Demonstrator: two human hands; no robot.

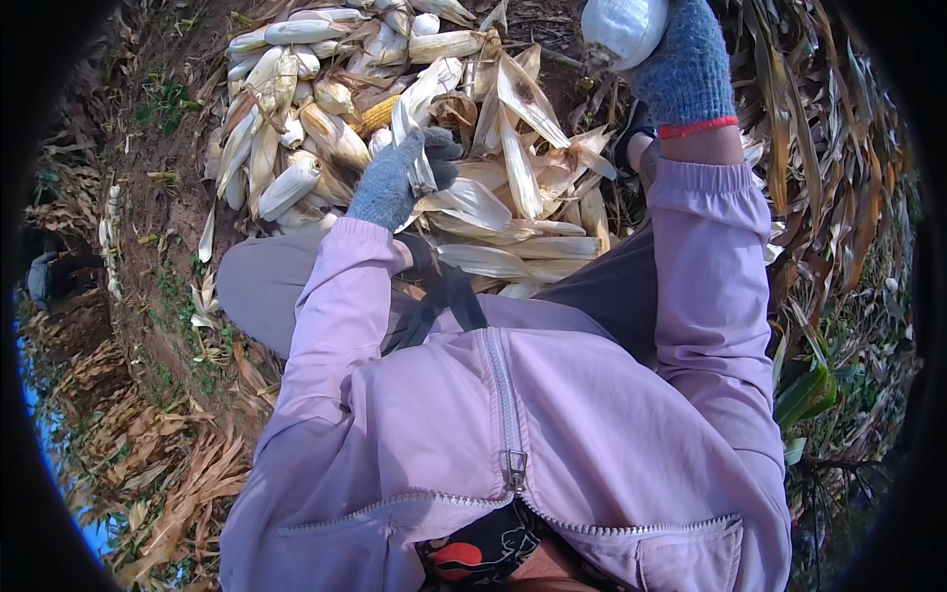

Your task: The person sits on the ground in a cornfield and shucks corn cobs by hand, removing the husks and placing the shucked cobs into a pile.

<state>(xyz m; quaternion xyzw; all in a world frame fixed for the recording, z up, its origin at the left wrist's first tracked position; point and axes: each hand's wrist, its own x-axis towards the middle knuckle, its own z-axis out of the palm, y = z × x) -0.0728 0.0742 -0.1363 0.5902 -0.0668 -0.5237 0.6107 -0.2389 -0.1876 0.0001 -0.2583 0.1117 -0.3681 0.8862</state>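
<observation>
My left hand point(392, 177), in a grey knit glove, grips a pale corn husk point(413, 111) over a heap of corn ears. I cannot tell whether an ear is inside that husk. Just beyond it lies a bare yellow corn ear point(377, 115). My right hand point(681, 63), in a grey-blue glove with a red cuff edge, is raised at the top right and holds a white rounded corn ear in its husk point(625, 31), stub end towards me. The top edge of the picture cuts off part of this hand and the ear.
Unpeeled corn ears point(288, 185) are heaped at the left, and loose dry husks point(510, 214) lie between my legs. Dry corn stalks point(799, 111) line the right. At the far left another person point(44, 281) is near a row of pale ears point(111, 237).
</observation>
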